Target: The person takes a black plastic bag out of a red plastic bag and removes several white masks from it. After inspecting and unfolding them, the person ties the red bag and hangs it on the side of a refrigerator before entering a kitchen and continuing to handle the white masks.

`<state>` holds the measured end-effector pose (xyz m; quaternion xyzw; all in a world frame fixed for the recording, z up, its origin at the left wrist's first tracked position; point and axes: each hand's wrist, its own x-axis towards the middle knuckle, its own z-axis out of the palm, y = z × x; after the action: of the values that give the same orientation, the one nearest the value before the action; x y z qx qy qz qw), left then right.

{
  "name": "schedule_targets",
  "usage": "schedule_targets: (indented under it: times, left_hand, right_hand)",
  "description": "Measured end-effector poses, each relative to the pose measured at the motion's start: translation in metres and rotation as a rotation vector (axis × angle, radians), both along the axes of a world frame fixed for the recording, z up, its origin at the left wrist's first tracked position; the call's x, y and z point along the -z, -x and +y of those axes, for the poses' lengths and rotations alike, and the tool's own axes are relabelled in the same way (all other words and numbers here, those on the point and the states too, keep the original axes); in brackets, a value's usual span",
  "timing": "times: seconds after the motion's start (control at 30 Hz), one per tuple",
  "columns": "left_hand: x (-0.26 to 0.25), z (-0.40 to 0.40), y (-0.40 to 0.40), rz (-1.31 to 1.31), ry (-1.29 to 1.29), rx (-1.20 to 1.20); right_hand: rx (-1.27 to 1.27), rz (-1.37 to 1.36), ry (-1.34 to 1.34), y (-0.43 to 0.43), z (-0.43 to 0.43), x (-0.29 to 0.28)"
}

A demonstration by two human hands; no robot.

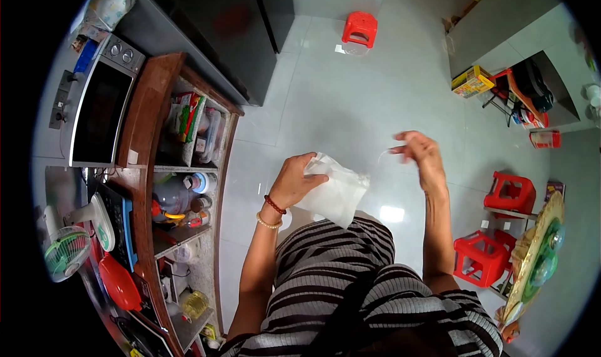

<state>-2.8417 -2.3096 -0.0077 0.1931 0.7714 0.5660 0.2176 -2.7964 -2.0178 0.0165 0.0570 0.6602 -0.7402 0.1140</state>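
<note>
My left hand (295, 182) grips a flat white piece (335, 192), cloth or soft paper, by its left side, with the thumb on top. It hangs in front of my striped clothing, and its upper right edge looks crinkled. To the right and apart from it, my right hand (419, 154) is raised over the floor, its fingers blurred. A thin white strand (381, 156) curves down from those fingertips, which appear to pinch it; its far end is hard to make out.
On the left is a wooden shelf unit (185, 169) holding bottles and packets, with a microwave (101, 110) and a small fan (68, 251) beside it. Red plastic stools stand ahead (360, 28) and at the right (481, 258), near a gold-rimmed tray (521, 263).
</note>
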Motion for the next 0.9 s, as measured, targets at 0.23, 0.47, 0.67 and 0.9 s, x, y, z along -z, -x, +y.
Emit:
schedule_targets:
  times: [0.23, 0.47, 0.67, 0.9]
  left_hand:
    - [-0.021, 0.009, 0.008, 0.134, 0.172, 0.132]
    - [-0.021, 0.003, 0.009, -0.169, -0.355, -0.059]
    - [0.005, -0.001, -0.029, -0.659, -0.761, -0.352]
    - [-0.004, 0.013, -0.038, -0.609, -0.716, -0.383]
  right_hand:
    - [0.261, 0.376, -0.521, 0.008, -0.051, -0.018]
    - [-0.181, -0.178, -0.074, 0.003, -0.101, 0.004]
    - [0.062, -0.233, 0.156, -0.002, -0.111, 0.015]
    - [-0.058, -0.155, 0.037, 0.004, -0.126, -0.003]
